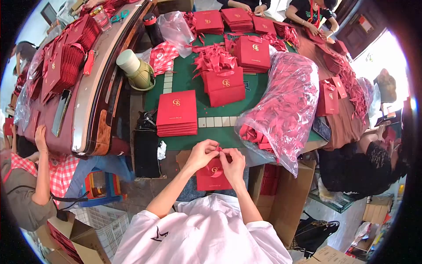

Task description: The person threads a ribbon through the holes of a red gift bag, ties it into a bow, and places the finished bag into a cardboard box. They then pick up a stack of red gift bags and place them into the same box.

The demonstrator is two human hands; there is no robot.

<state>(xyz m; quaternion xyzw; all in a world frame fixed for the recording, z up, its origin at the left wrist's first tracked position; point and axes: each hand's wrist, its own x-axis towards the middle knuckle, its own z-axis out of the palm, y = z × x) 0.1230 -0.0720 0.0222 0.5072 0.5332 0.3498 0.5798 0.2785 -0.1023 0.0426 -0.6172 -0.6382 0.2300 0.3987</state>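
Note:
A small red paper gift bag (212, 178) with a gold logo rests against my lap at the near edge of the green table (189, 83). My left hand (201, 154) and my right hand (234, 163) meet at the bag's top, both pinching a red ribbon (218, 150) there. Just beyond my hands lies a stack of flat red bags (176, 112). To the right bulges a clear plastic sack of red ribbons (281, 105).
More red bag stacks (252, 53) and loose ribbons cover the table. A cream cone spool (132, 66) stands at the left. Other people sit at the left (30, 185), right (365, 167) and far side (307, 13). Cardboard boxes (285, 198) stand by my right knee.

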